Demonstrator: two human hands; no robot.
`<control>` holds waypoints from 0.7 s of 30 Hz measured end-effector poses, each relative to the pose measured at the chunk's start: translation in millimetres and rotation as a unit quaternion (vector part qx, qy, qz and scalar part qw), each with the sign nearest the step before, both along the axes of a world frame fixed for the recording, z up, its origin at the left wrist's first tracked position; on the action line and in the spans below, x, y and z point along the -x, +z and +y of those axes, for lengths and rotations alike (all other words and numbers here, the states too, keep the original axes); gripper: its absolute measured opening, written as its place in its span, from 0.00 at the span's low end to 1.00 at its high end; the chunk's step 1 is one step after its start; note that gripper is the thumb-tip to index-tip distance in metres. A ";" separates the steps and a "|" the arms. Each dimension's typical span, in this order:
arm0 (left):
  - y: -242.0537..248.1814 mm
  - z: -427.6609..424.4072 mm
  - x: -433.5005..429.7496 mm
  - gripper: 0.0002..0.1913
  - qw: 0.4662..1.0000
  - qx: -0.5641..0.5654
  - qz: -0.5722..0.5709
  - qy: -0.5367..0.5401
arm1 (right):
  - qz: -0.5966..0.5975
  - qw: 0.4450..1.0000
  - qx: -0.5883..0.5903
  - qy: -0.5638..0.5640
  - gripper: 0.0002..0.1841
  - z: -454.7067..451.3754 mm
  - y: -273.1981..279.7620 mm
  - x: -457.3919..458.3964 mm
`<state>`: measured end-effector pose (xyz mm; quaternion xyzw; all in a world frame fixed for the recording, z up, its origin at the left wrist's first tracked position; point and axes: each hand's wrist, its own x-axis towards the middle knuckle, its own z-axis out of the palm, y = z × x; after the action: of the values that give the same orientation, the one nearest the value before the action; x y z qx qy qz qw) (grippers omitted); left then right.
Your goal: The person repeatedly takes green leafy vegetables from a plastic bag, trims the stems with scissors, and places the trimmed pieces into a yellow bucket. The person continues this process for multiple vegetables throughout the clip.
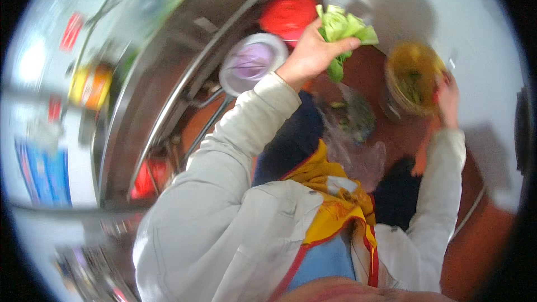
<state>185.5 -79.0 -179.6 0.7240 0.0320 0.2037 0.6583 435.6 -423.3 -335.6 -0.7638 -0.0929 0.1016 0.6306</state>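
Observation:
My left hand (pixel 308 56) grips a bunch of leafy greens (pixel 346 27), probably bok choy; its pale cut stems point up and the green leaves hang below my palm. Over to the right, my right hand (pixel 448 98) is at the rim of a yellow bucket (pixel 392 82), its blurred fingers seemingly curled over the edge. Green scraps or leaves (pixel 413 86) lie inside that bucket. Between my arms, a transparent plastic bag (pixel 373 159) rests on the floor near my legs, with more greens (pixel 356 117) in or under it.
A red basin (pixel 289 14) and a white bucket (pixel 228 71) with a purple item (pixel 254 61) inside stand beside a long steel counter (pixel 142 75) at the left. A pale wall (pixel 474 33) rises behind the yellow bucket. The reddish-brown floor (pixel 474 256) shows at right.

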 end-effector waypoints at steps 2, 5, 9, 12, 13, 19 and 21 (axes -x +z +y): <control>41.8 29.6 74.0 0.22 0.999 -0.006 -0.022 0.038 | -0.081 0.990 0.112 0.004 0.31 4.7 -4.2 -4.8; 99.2 82.6 182.6 0.21 0.959 -0.154 -0.046 0.232 | -0.193 0.957 0.210 0.051 0.26 20.3 -13.3 2.7; 173.2 174.8 298.7 0.19 0.824 -0.309 -0.138 0.454 | -0.257 0.937 0.227 0.070 0.23 46.9 -25.0 41.0; 222.5 281.5 362.4 0.28 0.679 -0.456 -0.131 0.560 | -0.198 0.945 0.234 0.116 0.23 56.0 -26.8 70.2; 235.2 323.3 377.5 0.36 0.648 -0.470 0.000 0.599 | -0.216 0.934 0.259 0.120 0.23 58.7 -29.4 77.6; 241.3 484.7 444.4 0.53 0.571 -0.501 0.311 0.571 | -0.273 0.902 0.306 0.135 0.22 51.2 -21.2 88.2; 253.6 479.7 431.9 0.41 0.541 -0.519 0.249 0.613 | -0.244 0.908 0.309 0.142 0.21 43.9 -14.1 88.3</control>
<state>-246.4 400.7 73.9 0.7646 0.5195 0.3499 -0.1522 347.3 -379.4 -349.7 -0.9001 -0.3152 0.0243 0.2999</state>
